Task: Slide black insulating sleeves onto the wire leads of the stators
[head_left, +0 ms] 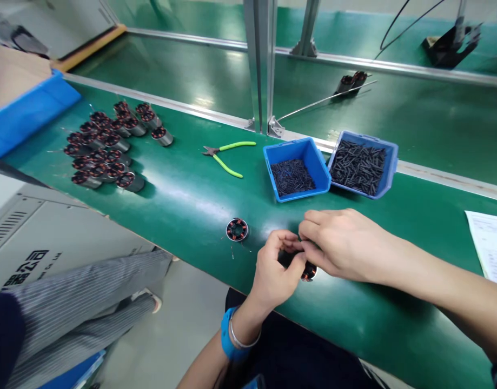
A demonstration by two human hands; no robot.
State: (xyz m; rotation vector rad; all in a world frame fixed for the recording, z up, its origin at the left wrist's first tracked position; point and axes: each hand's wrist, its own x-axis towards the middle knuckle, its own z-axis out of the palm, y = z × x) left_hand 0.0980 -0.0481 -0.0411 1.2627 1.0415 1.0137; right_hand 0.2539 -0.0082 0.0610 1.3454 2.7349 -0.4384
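Note:
Under my fingers sits a wire-wound motor stator [309,272] with copper coils, mostly covered by both hands. My left hand [274,267] is closed around its near left side, thumb and fingers curled. From the right, my right hand [343,243] reaches over it in a pinch, fingertips meeting those of the left; what it pinches is hidden. Another stator [237,230] stands on end to the left, thin wire leads sticking out at its base. Beyond my hands, a blue bin [323,186] holds thin black tube pieces and a second bin [388,175] holds thicker ones.
Green-handled cutters [227,150] lie opened on the green bench [183,200]. Many stators [106,143] are grouped at the far left, by a blue crate [29,116]. A metal post [261,65] rises behind. Paper [489,243] lies right; a person's striped trouser leg [90,292] shows left.

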